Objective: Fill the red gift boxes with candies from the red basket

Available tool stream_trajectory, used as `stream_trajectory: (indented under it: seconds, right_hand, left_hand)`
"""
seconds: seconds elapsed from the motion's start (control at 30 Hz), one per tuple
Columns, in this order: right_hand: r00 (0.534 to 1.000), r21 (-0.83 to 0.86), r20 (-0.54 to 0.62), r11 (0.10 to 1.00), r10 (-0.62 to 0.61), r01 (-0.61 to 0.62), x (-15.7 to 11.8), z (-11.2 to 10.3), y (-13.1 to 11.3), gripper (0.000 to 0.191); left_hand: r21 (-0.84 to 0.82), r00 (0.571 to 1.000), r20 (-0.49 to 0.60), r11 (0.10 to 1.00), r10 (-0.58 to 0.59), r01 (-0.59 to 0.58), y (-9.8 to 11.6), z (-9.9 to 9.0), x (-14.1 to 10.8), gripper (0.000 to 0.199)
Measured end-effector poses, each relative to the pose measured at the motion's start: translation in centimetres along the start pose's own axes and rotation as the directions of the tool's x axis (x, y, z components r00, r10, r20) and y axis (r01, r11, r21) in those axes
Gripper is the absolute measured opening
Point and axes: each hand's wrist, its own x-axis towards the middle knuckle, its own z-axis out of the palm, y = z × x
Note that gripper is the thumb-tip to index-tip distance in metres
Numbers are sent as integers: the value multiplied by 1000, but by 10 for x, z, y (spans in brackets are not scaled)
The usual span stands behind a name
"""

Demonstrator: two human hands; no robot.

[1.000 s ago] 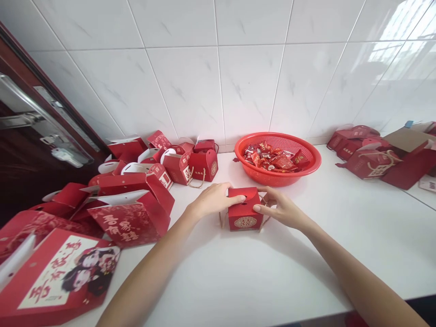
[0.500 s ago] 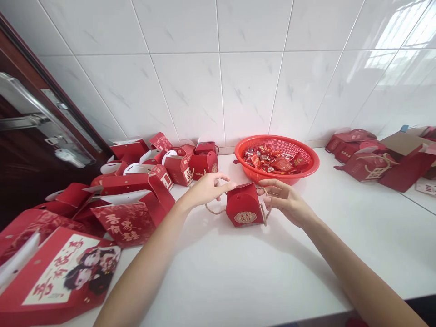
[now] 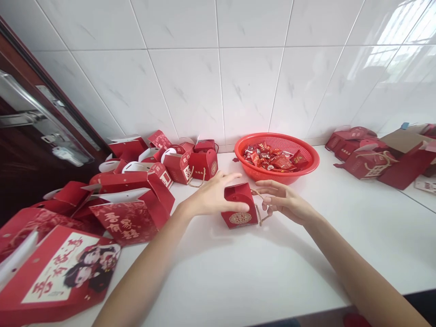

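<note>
A small red gift box [image 3: 240, 206] with a round gold emblem stands upright on the white table [image 3: 259, 272], its top flaps raised. My left hand [image 3: 213, 195] is at the left of the box, fingers and thumb spread wide. Its thumb reaches across the front face; whether it touches is hard to tell. On the right side, my right hand [image 3: 289, 202] has its thumb and fingers closed on the box's twisted rope handle [image 3: 258, 194]. Part of the rope hangs in a loop beside the box.
Behind the box stands a red plastic basket [image 3: 313, 169] of wrapped sweets [image 3: 272, 158]. Many red gift boxes [image 3: 127, 218] crowd the left side. Further boxes [image 3: 369, 163] lie at the right, beside an open carton [image 3: 402, 147]. A tiled wall [image 3: 250, 91] bounds the back.
My left hand has spread open and moved over the left and front of the box. The box has shifted slightly left and its top flaps stand more open. My right hand stays at the rope.
</note>
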Motion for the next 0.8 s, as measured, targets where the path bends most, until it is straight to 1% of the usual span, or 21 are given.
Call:
stream_trajectory:
  seconds: [0.07, 0.17, 0.23, 0.33, 0.4, 0.47, 0.57, 0.63, 0.7, 0.8]
  right_hand:
    - [1000, -1, -22, 1000, 10, -10, 1, 0, 1, 50]
    - [996, -11, -66, 998, 60, -60, 3, 0, 3, 49]
    - [992, -25, -70, 994, 105, -107, 5, 1, 8, 48]
    - [987, -21, -20, 987, 156, -157, 9, 5, 19, 45]
    - [985, 10, 11, 985, 175, -175, 11, 9, 26, 40]
    - [984, 49, 14, 982, 180, -180, 12, 11, 30, 36]
    - [987, 107, 0, 981, 161, -160, 13, 12, 32, 32]
    - [991, 137, -15, 982, 131, -128, 14, 11, 30, 30]
    - [995, 163, -46, 984, 84, -75, 14, 9, 27, 30]
    - [993, 184, -114, 982, -12, 33, 12, 5, 18, 30]
  left_hand:
    - [117, 997, 70, 993, 9, -17, 2, 7, 0, 98]
    - [155, 992, 124, 987, 14, -33, 0, 11, 3, 94]
    - [146, 994, 107, 989, 9, -25, -4, 9, 6, 91]
    - [110, 998, 67, 994, 14, -21, -11, 2, 10, 89]
    - [42, 999, 37, 999, 21, -22, -16, -4, 11, 87]
    - [-43, 1000, -18, 999, 25, -26, -19, -11, 10, 84]
    - [-143, 993, -119, 989, 17, -34, -19, -21, 6, 81]
    - [-171, 989, -145, 985, 10, -35, -19, -27, 4, 80]
    - [-149, 991, -136, 988, 7, -28, -19, -30, 2, 81]
    - [-35, 996, -87, 999, -11, 8, -19, -29, 1, 85]
